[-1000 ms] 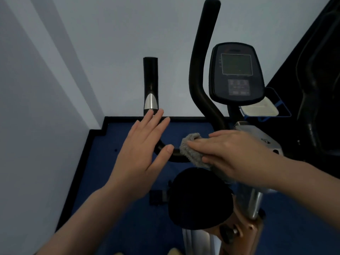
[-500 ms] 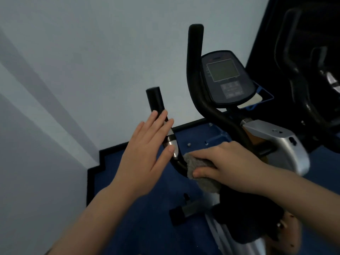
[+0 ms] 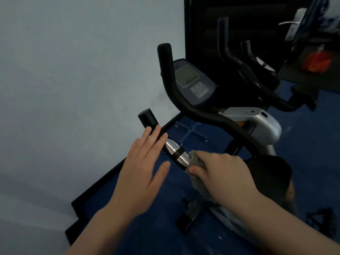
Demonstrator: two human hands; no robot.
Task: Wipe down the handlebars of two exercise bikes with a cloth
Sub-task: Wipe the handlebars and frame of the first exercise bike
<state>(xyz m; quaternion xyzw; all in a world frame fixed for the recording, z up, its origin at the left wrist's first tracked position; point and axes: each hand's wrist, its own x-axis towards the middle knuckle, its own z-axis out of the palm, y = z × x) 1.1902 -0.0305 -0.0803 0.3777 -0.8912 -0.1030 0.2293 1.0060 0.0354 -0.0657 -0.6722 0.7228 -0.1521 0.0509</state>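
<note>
A black exercise bike stands in front of me, its left handlebar (image 3: 149, 120) ending in a black grip with a silver sensor band (image 3: 174, 151). The right handlebar (image 3: 166, 70) rises beside the console (image 3: 193, 81). My right hand (image 3: 220, 172) is closed on a grey cloth (image 3: 196, 162), pressing it around the left bar just below the silver band. My left hand (image 3: 143, 166) is flat and open, fingers together, its fingertips resting against the black grip above the band. A second bike's handlebars (image 3: 239, 57) show at the back right.
A pale wall fills the left side, close to the bar. The floor is blue with a black border (image 3: 103, 181). The black saddle (image 3: 270, 173) sits under my right forearm. A silver frame cover (image 3: 257, 122) lies behind the bars. An orange object (image 3: 318, 63) is far right.
The view swung left and tilted, bringing the second bike into sight. My right hand slid the cloth up the left bar to the silver band. My left hand stayed open by the grip.
</note>
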